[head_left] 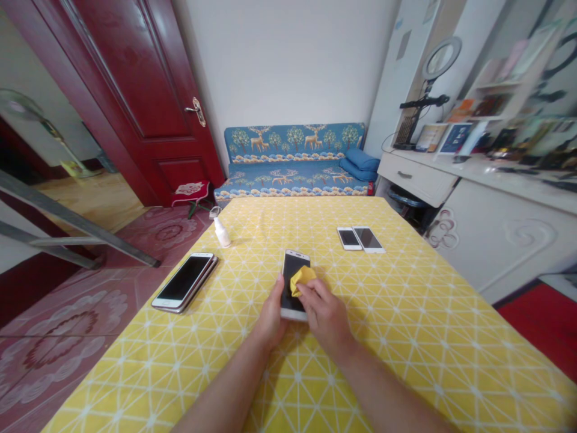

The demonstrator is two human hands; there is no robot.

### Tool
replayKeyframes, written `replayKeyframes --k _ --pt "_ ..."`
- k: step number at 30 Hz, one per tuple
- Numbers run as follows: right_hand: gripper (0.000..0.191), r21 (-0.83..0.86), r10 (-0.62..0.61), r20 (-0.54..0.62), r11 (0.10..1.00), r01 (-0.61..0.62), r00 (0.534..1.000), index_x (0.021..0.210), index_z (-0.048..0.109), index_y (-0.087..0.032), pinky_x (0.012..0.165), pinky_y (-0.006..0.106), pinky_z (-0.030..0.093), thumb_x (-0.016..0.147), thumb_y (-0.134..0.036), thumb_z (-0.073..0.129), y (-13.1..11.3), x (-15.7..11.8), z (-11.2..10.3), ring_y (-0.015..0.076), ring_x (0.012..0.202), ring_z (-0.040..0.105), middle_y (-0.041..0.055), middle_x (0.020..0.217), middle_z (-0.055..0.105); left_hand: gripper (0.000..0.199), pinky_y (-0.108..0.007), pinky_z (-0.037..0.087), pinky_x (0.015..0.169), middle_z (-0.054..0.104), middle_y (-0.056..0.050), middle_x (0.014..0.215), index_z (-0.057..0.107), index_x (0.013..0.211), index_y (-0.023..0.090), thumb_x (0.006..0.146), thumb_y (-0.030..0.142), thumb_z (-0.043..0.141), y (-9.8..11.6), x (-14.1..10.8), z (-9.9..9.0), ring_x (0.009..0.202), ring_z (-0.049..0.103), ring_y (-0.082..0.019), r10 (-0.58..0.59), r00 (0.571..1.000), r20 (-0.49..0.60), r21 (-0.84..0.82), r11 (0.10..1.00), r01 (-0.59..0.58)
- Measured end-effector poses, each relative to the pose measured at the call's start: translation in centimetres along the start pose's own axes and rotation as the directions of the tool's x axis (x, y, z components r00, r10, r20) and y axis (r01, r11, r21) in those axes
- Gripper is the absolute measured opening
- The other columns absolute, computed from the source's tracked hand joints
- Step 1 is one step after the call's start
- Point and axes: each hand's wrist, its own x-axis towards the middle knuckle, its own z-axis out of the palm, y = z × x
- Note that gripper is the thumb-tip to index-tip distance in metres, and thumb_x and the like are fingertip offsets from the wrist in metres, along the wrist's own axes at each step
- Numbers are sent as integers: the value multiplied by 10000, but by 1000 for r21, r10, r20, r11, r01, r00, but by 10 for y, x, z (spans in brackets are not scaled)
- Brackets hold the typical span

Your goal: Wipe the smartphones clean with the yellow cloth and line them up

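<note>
Glossy phone, matt yellow cloth

White spray bottle, paired phones on yellow tablecloth; blue sofa beyond; red door left.

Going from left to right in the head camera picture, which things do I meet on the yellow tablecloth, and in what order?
Two stacked phones → white spray bottle → center phone under yellow cloth → small white phone → larger white phone
</note>
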Motion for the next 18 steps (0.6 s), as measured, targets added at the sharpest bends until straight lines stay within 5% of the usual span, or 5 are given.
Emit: replayKeyframes --k 3,9,15,18 --pt "313 -18 115 -73 993 -116 991 1152 624 -191 715 299 482 950 -237 390 19 5 -3 188 830 601 89 945 609 428 -305 536 731 719 -84 934 612 1139 158 846 464 553 -4 -2 4 786 677 -193 21 1000 18 61 998 -22" --pt "353 82 229 -232 973 -215 945 1224 578 -195 782 351 485 949 -237 359 43 9 -10 204 895 565 90 980 563 613 -319 524 569 703 -121 834 532 1222 152 816 610 496 -8 -11 5 647 667 -214 -137 971 195 269 960 81" --pt "428 143 64 -219 989 -33 974 1318 504 -282 796 329 487 936 -155 358 25 10 -13 182 945 553 69 1041 504 609 -306 502 587 692 -130 758 640 1016 110 826 651 437 -15 -7 -1 617 655 -205 -200 952 234 348 931 110" --pt "443 204 -50 -117 976 73 992 1331 487 -269 754 303 495 929 -131 363 5 6 -8 172 906 562 75 1035 508 565 -306 518 704 705 -118 845 647 1025 131 821 629 478 -16 -3 -2 769 676 -214 -107 980 167 238 969 65"
